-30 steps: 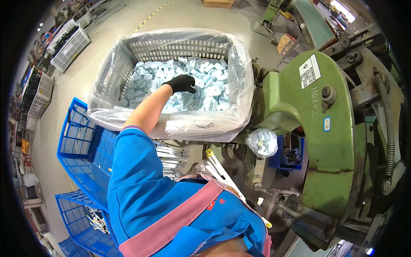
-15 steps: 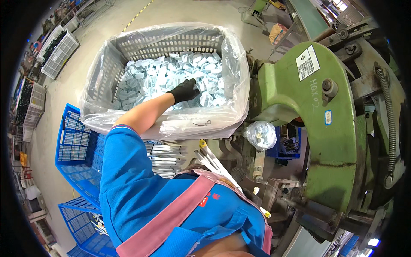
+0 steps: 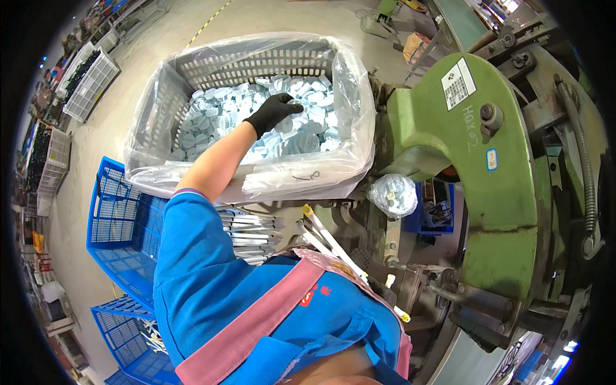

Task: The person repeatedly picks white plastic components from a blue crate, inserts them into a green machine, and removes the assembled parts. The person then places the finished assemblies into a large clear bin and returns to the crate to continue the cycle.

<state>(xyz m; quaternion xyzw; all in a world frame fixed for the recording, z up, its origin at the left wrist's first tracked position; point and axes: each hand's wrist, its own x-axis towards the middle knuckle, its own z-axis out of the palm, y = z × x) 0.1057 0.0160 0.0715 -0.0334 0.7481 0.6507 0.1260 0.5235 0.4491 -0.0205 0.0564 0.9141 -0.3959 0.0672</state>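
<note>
Many small, pale blue-white plastic pieces (image 3: 221, 119), rounded and flat, lie in a loose heap inside a large slotted crate (image 3: 256, 64). A clear plastic liner (image 3: 357, 106) drapes over the crate's rim and down its outside. A person's left hand (image 3: 274, 115), in a black glove, reaches over the crate's near side to the middle of the heap. Its fingers curl downward at the pieces; whether they grip one cannot be told. The right hand is hidden, so its state cannot be told.

On the near side of the crate is the person's body, in a blue shirt (image 3: 192, 256) with a pink strap (image 3: 250, 330) across it. Between body and crate lie a stack of thin white rods (image 3: 250, 239) and, to their right, long white tubes (image 3: 333, 244) with yellow at the ends. Just off the crate's near right corner sits a clear bag (image 3: 393, 196) of small parts. A big green machine (image 3: 497, 186) with a curved arm stands right of the crate. Blue baskets (image 3: 119, 221) stand to its near left.
</note>
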